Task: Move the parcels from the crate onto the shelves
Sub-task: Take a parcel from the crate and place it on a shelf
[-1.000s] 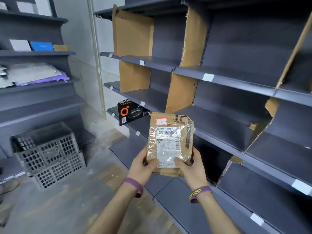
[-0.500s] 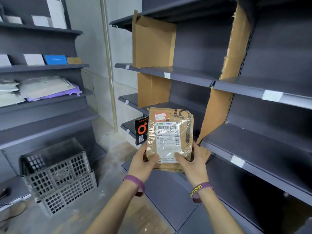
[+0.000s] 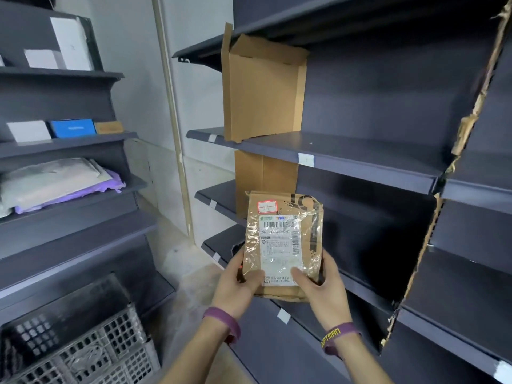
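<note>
Near frame centre, slightly toward 6 o'clock: flat brown cardboard parcel [image 3: 282, 245], held upright in the air, label side toward the camera. Clear tape over the front, white shipping label with barcode, small red-bordered sticker at its 11 o'clock corner.

Gripped at the lower end from both sides. At the parcel's 7 o'clock, left hand [image 3: 238, 284]: thumb laid across the front face, fingers curled behind. At its 5 o'clock, right hand [image 3: 324, 286]: thumb on the label's lower corner, fingers wrapped round the right edge and the back. Purple wristband [image 3: 224, 322] on the left wrist; lettered wristband [image 3: 338, 336], purple with yellow print, on the right.

Behind the parcel, from 12 to 5 o'clock: dark grey shelves [image 3: 360, 159]. No visible contact between parcel and any shelf board. Upright cardboard divider [image 3: 263, 90] at 12 o'clock on an upper shelf; lower cardboard divider [image 3: 266, 173] directly beneath it, just behind the parcel's top edge. Torn cardboard divider [image 3: 432, 231] at 3 o'clock, running top to bottom. White tags [image 3: 306, 159] on the shelf front edges.

At 7 o'clock on the floor [image 3: 177, 259]: grey plastic crate [image 3: 119, 336], well apart from the parcel; contents not discernible.

At 9 to 10 o'clock: second shelving unit [image 3: 69, 145]. White box [image 3: 29, 130], blue box [image 3: 73, 128] and small brown box [image 3: 108, 126] in a row on one shelf; grey mailer bag [image 3: 47, 181] lying on a purple mailer bag [image 3: 113, 185] on the shelf below.
</note>
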